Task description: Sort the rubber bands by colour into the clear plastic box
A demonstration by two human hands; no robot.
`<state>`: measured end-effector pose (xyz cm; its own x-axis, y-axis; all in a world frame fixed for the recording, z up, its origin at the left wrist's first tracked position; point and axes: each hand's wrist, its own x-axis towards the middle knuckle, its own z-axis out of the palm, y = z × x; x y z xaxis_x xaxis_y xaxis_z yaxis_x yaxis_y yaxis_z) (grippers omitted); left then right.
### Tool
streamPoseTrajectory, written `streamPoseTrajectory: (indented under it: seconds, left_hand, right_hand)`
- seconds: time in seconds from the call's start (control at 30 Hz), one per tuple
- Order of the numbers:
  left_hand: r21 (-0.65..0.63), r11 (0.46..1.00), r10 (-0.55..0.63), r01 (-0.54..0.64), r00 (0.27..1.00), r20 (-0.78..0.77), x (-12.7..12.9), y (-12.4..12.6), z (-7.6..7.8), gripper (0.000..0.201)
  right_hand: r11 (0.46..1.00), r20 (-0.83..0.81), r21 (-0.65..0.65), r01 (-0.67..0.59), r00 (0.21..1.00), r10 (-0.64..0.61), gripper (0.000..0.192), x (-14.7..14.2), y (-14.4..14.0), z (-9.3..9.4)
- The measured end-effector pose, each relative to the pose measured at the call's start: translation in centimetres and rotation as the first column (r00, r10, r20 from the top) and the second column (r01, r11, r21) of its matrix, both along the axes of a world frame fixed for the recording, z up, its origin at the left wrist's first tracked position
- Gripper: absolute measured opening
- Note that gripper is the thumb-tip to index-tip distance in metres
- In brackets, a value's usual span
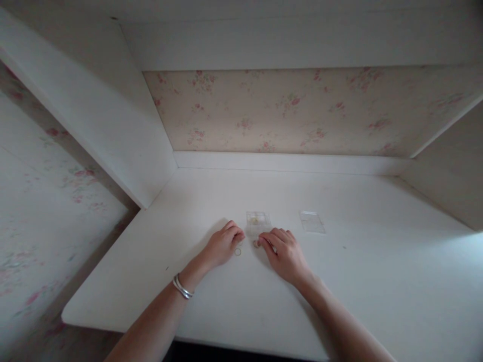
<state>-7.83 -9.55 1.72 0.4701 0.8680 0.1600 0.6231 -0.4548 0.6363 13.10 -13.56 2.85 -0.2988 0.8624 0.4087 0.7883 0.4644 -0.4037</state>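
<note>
My left hand (225,243) is closed in a pinch over the desk, wearing silver bangles (182,287) at the wrist. What its fingertips hold, if anything, is too small to make out. Just below them a thin gold ring-shaped piece (237,252) lies on the white surface. The fingers of my right hand (282,253) are pinched together beside a small gold-coloured piece (256,244); whether they grip it is unclear. Behind both hands sits a small clear plastic box (258,219) with something gold inside.
A clear flat lid or tray (312,221) lies right of the box. The white desk (211,196) is enclosed by a left side panel (101,100), a right side panel (449,176) and a low back ledge (294,162). A shelf board (302,42) hangs above the flowered wall (279,110).
</note>
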Motion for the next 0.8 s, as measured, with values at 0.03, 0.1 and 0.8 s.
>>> streamPoseTrajectory:
  seconds: [0.03,0.1,0.8]
  left_hand:
    - [-0.004,1.000,0.002,-0.002,1.000,0.025,0.0,0.1,0.0,0.022]
    - [-0.013,1.000,0.005,-0.004,0.997,0.077,0.0,0.3,-0.1,0.024]
    - [0.071,0.997,0.037,-0.034,0.999,-0.031,5.6,7.6,0.6,0.024]
  right_hand:
    - [0.999,0.021,-0.007,-0.033,0.999,0.033,0.026,-0.3,-0.3,0.1]
    - [0.995,0.066,-0.014,-0.102,0.993,0.103,0.026,-1.1,-1.0,0.2]
    - [0.982,0.269,-0.161,-0.100,0.953,0.141,0.018,-5.5,-1.2,0.2]
